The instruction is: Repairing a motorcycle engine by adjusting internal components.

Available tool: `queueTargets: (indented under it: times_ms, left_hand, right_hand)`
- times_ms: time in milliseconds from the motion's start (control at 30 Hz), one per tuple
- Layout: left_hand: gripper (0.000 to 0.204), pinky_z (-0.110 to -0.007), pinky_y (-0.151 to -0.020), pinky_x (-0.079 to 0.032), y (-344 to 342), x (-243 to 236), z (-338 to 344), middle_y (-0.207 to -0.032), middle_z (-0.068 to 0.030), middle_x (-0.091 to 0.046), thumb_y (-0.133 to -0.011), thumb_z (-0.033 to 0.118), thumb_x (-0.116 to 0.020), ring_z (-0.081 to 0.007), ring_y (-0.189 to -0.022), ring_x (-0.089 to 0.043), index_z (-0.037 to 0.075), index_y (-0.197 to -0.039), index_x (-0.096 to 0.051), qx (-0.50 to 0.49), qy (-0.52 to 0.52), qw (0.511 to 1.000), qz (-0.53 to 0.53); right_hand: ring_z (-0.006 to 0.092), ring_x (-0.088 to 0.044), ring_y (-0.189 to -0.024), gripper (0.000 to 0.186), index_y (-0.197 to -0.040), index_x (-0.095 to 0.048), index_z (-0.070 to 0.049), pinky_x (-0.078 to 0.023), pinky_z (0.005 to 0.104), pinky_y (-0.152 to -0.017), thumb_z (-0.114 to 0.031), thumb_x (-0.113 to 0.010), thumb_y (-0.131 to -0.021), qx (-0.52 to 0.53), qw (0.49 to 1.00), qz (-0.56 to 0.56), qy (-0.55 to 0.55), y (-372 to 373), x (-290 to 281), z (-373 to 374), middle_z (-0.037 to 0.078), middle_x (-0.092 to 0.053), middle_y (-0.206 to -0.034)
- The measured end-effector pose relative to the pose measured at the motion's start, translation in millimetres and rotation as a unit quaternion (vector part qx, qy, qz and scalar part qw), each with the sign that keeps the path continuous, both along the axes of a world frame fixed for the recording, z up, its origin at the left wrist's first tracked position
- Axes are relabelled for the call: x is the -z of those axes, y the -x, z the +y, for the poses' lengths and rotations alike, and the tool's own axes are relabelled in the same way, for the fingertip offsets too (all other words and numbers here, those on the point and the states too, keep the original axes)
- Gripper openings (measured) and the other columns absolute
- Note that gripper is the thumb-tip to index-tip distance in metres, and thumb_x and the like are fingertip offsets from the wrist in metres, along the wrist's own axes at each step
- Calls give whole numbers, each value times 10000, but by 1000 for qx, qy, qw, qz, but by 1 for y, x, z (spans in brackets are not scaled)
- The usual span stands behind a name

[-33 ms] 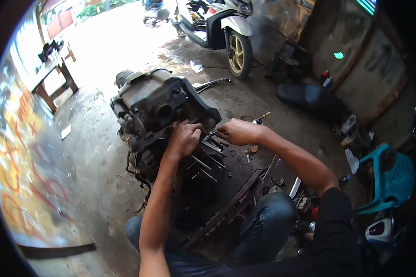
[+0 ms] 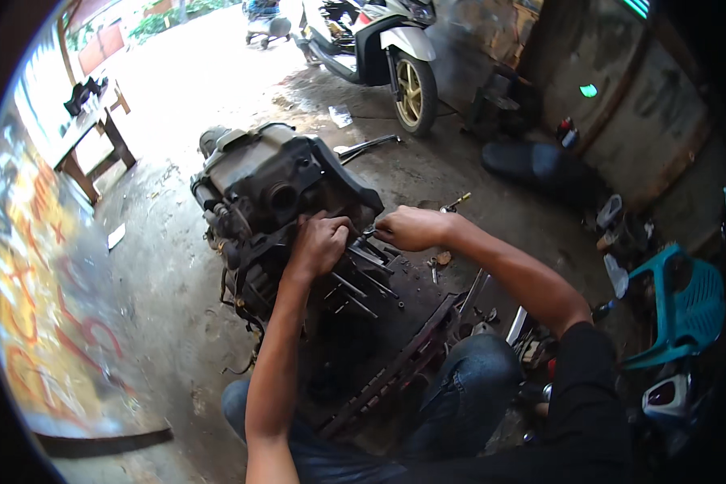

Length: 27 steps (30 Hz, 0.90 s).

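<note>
Right grip (image 2: 411,229): is being held narrow, a small shiny metal piece (image 2: 369,232) being pinched at the fingertips, beside the near right edge of a bulky grey-and-black engine unit (image 2: 254,171).
Left grip (image 2: 322,244): is being rested, fingers curled, against the engine unit's near face; whether anything is being clasped there cannot be told.
Engine unit: is being supported on a stained grey concrete floor (image 2: 165,274), ahead of the person, its round dark opening being turned toward the viewer.
Rods: several slender silver metal rods (image 2: 353,296) are being seen below the hands, pointed toward the person.
Slotted bar: a long dark-reddish slotted bar (image 2: 403,365) is being flanked by two denim-clad knees (image 2: 477,373).
Seat: a long black padded seat (image 2: 532,168) is being left on the floor to the right.
Chair: a teal plastic chair (image 2: 695,305) is being shown tilted, farther right.
Scooter: a white-and-black scooter (image 2: 373,58) is being parked beyond the engine unit.
</note>
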<state>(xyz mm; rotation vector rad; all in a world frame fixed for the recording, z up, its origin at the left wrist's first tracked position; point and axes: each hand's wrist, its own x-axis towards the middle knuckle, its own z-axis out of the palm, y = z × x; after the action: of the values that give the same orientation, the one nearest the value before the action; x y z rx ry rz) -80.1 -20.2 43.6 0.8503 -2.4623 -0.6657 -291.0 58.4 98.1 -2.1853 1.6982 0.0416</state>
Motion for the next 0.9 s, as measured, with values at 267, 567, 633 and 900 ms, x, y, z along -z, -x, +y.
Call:
queueTargets:
  times_ms: [267,567,633,900]
  left_hand:
    - [293,-499,-1015,-365,0,-7,2,-916,-169,-712,-884,219,-490,-339,-999,-623,108,-940,-756,-23,-26,999,13]
    - [307,-487,-1050,-336,1,-5,4,-913,-165,-709,-871,229,-491,-336,-996,-616,102,-947,-761,-30,-29,999,9]
    - [310,-490,-1051,-334,1,-5,2,-892,-167,-706,-870,231,-493,-336,-987,-616,104,-952,-764,-7,-39,999,13]
    - [292,-475,-979,-401,2,-9,5,-875,-166,-711,-876,196,-504,-341,-923,-624,84,-946,-764,-4,-80,996,44]
  right_hand:
    - [487,-576,-675,225,-1015,-577,-19,-456,521,-602,-240,-542,-1034,62,942,-255,209,6,84,36,271,-589,-723]
    - [467,-639,-692,216,-1071,-593,-63,-471,546,-597,-266,-528,-1033,162,927,-227,253,11,99,30,253,-620,-716]
    - [463,-647,-716,228,-1065,-602,-66,-482,551,-627,-278,-528,-1029,138,939,-207,237,14,71,35,253,-633,-742]
    - [429,-671,-832,319,-1021,-708,-47,-537,512,-760,-318,-541,-1014,27,996,-15,79,4,6,5,216,-700,-878]
